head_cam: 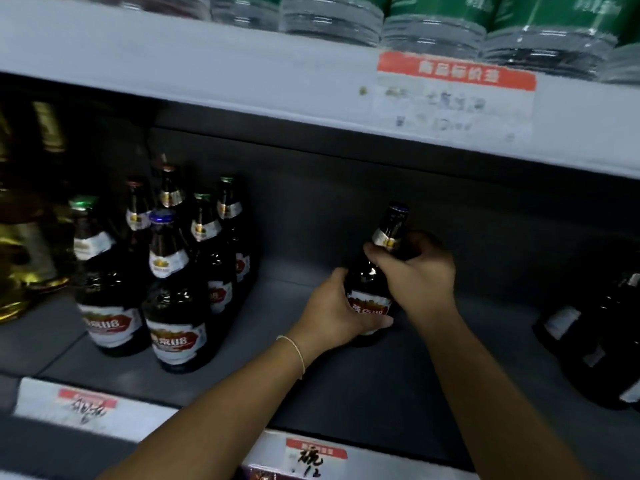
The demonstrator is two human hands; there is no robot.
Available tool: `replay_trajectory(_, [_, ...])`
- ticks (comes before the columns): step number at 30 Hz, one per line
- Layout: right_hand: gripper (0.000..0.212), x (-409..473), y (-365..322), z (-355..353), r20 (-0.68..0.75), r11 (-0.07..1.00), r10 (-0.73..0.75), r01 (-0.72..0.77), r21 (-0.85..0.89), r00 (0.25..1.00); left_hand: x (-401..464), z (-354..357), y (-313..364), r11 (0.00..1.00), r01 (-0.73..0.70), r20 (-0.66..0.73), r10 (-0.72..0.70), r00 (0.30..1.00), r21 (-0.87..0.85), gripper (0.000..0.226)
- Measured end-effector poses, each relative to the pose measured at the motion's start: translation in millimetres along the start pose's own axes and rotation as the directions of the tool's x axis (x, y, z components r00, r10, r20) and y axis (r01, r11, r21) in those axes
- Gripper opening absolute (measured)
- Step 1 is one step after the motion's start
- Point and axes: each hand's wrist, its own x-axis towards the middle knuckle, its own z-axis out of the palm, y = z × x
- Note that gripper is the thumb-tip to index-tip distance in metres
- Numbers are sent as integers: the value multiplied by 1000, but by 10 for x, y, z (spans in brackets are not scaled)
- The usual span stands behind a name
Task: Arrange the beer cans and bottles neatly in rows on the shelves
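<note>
1. At the far left of my view stands yellow-gold packaged stock, blurred; I cannot tell what it is.
2. Next come the grouped beer bottles, dark glass with red-and-white labels, upright in two rough rows running back along the grey shelf. Their caps are green, blue and dark.
3. A price tag sits on the shelf's front edge below them.
4. My left hand wraps the lower body of the held bottle, fingers curled across its label. A thin bracelet circles that wrist.
5. The held bottle stands upright mid-shelf, well apart from the group, its base on or just above the shelf; I cannot tell which.
6. My right hand closes around its shoulder and lower neck from the right side.
7. Dark bottles stand at the far right, partly cut off.
8. Overhead, the upper shelf carries shrink-wrapped green cans.
</note>
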Motion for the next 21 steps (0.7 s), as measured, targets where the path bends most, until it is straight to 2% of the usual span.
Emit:
replay_trajectory(10, [21, -162, -186, 788, 83, 999, 1, -5, 45, 997, -53, -472, -413, 995, 82, -238, -66, 969, 59, 72])
replay_trajectory(13, [17, -150, -209, 952, 106, 998, -11, 6, 55, 994, -62, -526, -494, 988, 84, -313, -40, 949, 129, 69])
replay_trajectory(21, [21, -46, -270, 1299, 124, 997, -60, 66, -40, 990, -105, -626, -517, 977, 116, -366, -43, 930, 179, 77])
